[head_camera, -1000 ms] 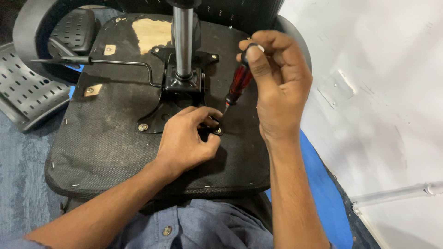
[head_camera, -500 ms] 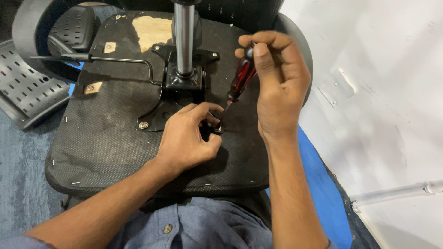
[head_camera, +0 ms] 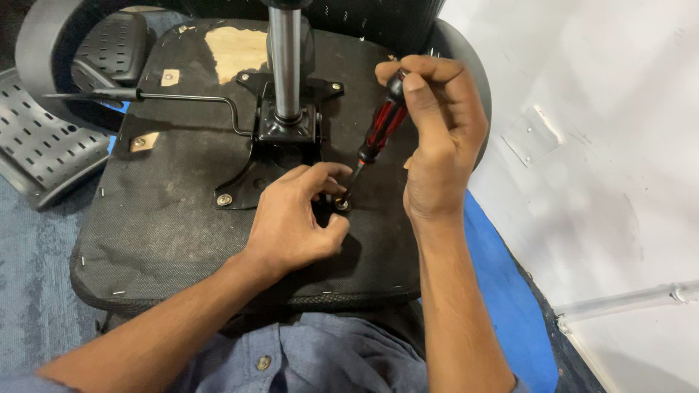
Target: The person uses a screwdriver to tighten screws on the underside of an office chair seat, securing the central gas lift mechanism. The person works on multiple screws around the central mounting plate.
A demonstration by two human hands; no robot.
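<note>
2 bare hands are seen from above, at work on the underside of an upturned office chair seat [head_camera: 167,218]. A screwdriver [head_camera: 378,131] with a red and black handle is held in the right hand [head_camera: 437,138], whose fingers are closed around the top of the handle; its slim shaft slants down and left to a screw [head_camera: 341,204] near the middle of the seat. The left hand [head_camera: 295,218] rests on the seat, its fingers curled loosely together beside the screw, touching or almost touching the tip.

The screwdriver is judged light and rigid, best gripped on its ribbed handle; the tip could slip from the small screw head if tilted. The seat looks heavy, stiff under rough black fabric, and unlikely to shift.

A black metal bracket [head_camera: 280,145] and an upright steel column [head_camera: 286,58] stand just beyond the hands, close to the handle on its left. A thin lever rod [head_camera: 189,98] runs out to the far left. 1 more bolt [head_camera: 224,199] sits left of the left hand. Open room lies to the right, above a pale floor sheet [head_camera: 604,182] and a blue mat [head_camera: 502,291].
</note>
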